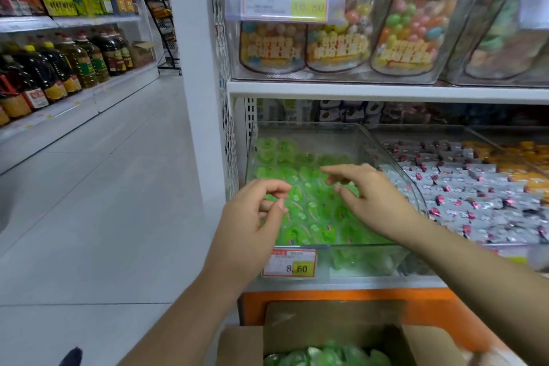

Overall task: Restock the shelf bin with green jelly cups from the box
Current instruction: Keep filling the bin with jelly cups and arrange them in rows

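1. A person's two bare hands hover over a clear plastic shelf bin (326, 137) on a shop shelf; small green jelly cups (315, 211) cover the bin's floor, packed closest toward its front wall.
2. The left hand (255, 217) hangs over the bin's front left corner; its grip is loose, the fingers half curled with thumb and forefinger apart, and it has hold of nothing.
3. The right hand (368, 199) reaches over the middle of the bin, just above the cups; its grip is wide, the fingers spread and slightly bent, with nothing in it.
4. Below the bin, at the bottom of the view, stands a brown cardboard box (243, 345) with its flaps open; more green jelly cups (326, 355) lie heaped inside.
5. A white-and-yellow price tag (289, 263) reading 8.60 sits on the bin's front, toward its left side.
6. Just right of the bin, a neighbouring clear bin holds silver-wrapped sweets (475, 193); above the bin, a white shelf board (386, 90) carries clear jars of coloured candy balls (335, 47).
7. Far left of the bin, across a pale tiled aisle, dark bottles of cooking oil (59, 68) line another rack.
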